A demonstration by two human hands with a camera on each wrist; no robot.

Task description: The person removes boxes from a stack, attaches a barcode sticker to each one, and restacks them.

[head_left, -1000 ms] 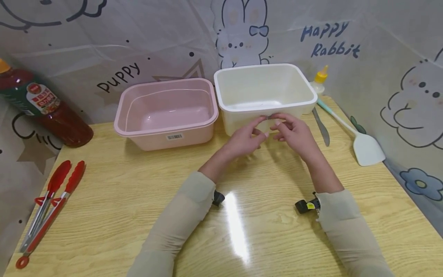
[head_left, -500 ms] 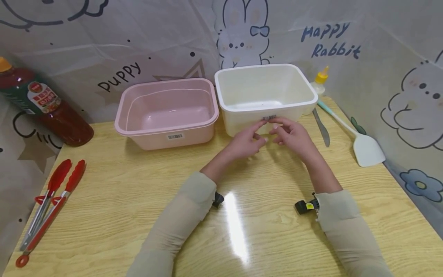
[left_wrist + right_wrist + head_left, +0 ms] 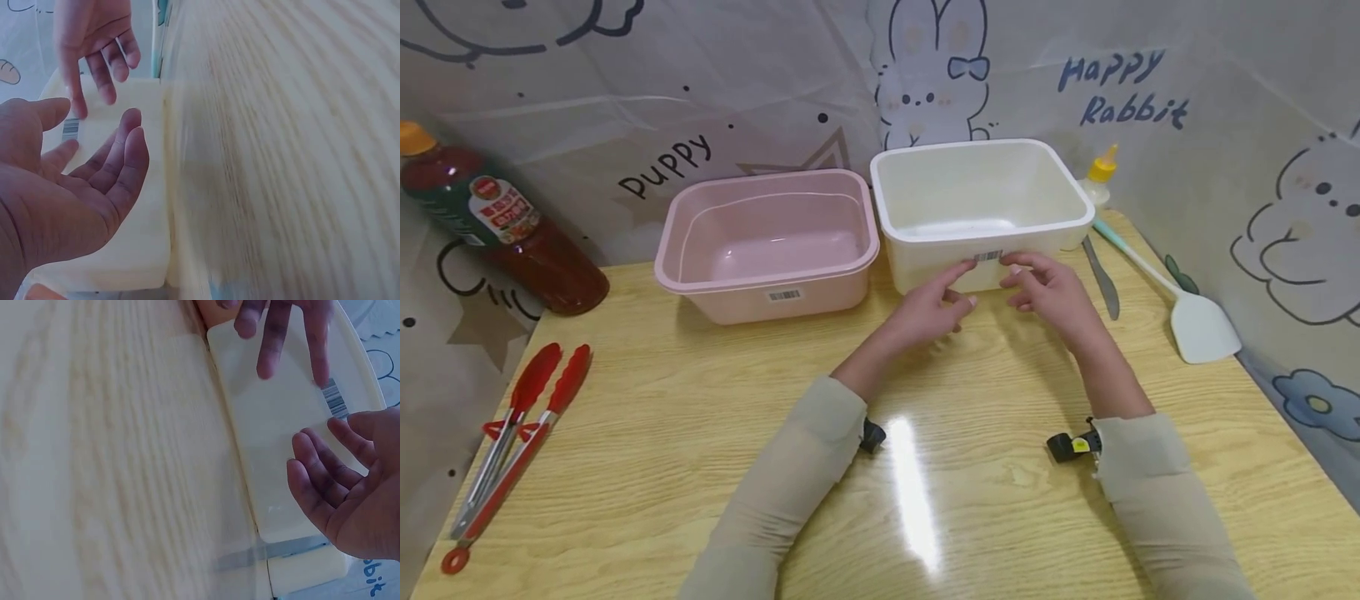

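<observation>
Both hands have drawn slightly apart from each other since a second ago, when their fingertips met over the barcode (image 3: pixel 988 256) on the near wall of the white tub (image 3: pixel 981 212). Now the sticker shows between them. The left hand (image 3: pixel 934 304) hangs just in front of that wall, fingers loose and spread, holding nothing; the right hand (image 3: pixel 1049 293) is the same, fingers relaxed and apart, its fingertips close to the wall. This reads as the hands letting go of the label area rather than gripping the tub.

The white tub sits at the back of the counter (image 3: pixel 700 467), touching or just beside the pink tub (image 3: pixel 767 242) on its left.

From the head view I cannot tell whether any fingertip actually touches the wall; the wrist views suggest a small gap. The knife (image 3: pixel 1102 279) beside the tub is partly hidden behind the right hand's side of the tub, and both wrist views are blurred over the counter.
</observation>
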